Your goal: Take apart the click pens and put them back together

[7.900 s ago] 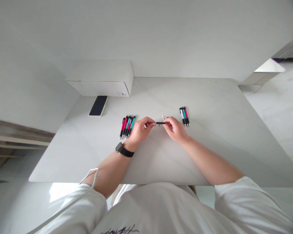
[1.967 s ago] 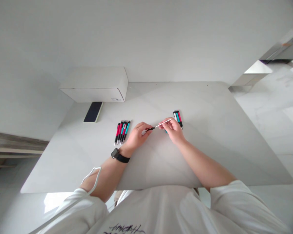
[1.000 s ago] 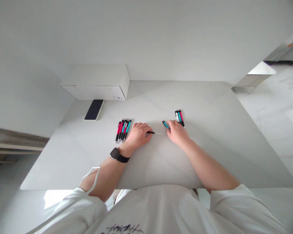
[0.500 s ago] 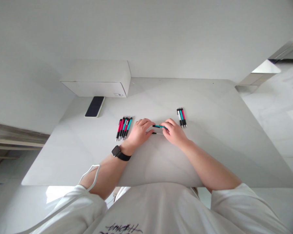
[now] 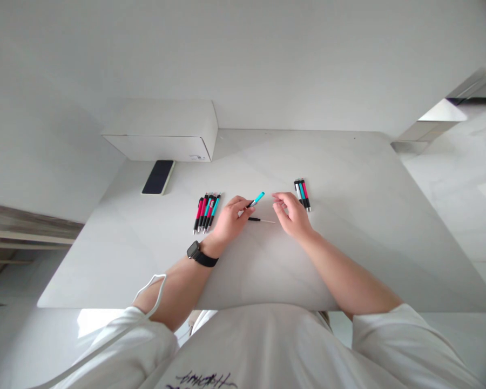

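Note:
My left hand (image 5: 229, 217) pinches a teal pen barrel (image 5: 259, 198) between thumb and fingers, tilted up to the right. The barrel's far end shows plain teal, and its lower end is partly covered by the fingers. Just right of it, my right hand (image 5: 292, 214) hovers apart from the barrel with bent fingers and thumb separated; nothing shows between them. On the table below the hands lies a thin dark rod with a pale slender end (image 5: 261, 220), perhaps a refill, its left end hidden by my left hand.
Left of my left hand, several red and teal pens (image 5: 206, 213) lie side by side. Beyond my right hand sits a small group of white, teal and red pens (image 5: 303, 193). A phone (image 5: 157, 177) lies before a white box (image 5: 162, 146) on the white table (image 5: 348, 173).
My right hand has come off the teal barrel and moved slightly right. In my left hand the barrel has swung from nearly level to pointing up and right.

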A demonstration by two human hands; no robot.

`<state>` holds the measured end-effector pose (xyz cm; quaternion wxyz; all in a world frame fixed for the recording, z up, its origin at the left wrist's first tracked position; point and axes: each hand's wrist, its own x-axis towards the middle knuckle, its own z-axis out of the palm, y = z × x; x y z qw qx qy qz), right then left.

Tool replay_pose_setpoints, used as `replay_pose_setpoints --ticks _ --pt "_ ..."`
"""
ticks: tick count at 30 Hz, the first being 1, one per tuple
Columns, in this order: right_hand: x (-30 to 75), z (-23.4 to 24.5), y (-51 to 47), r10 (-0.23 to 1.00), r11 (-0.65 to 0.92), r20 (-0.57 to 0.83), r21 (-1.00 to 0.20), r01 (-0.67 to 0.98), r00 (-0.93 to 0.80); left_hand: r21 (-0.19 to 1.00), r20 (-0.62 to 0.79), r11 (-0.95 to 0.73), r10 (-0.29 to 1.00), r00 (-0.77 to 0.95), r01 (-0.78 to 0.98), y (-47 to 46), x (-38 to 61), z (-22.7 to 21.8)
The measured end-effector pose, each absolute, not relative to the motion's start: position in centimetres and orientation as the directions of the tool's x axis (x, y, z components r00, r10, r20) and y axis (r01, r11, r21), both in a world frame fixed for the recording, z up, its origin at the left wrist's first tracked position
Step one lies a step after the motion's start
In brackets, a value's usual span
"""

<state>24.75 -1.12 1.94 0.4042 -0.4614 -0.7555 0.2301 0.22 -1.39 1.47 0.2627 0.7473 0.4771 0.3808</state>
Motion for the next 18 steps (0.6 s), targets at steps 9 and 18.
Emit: replay_pose_setpoints --ticks 9,18 --pt "25.7 -1.2 1.5 0.903 0.43 0.199 -0.428 0.795 -0.381 0.794 0.26 -0.341 0.939 0.227 0.503 -1.3 0.3 1.2" --pt "25.4 -0.2 0.8 0.941 0.338 0.276 -0.789 0.513 -0.196 0.728 0.266 -0.375 0.926 0.268 0.574 -1.4 0.2 1.1"
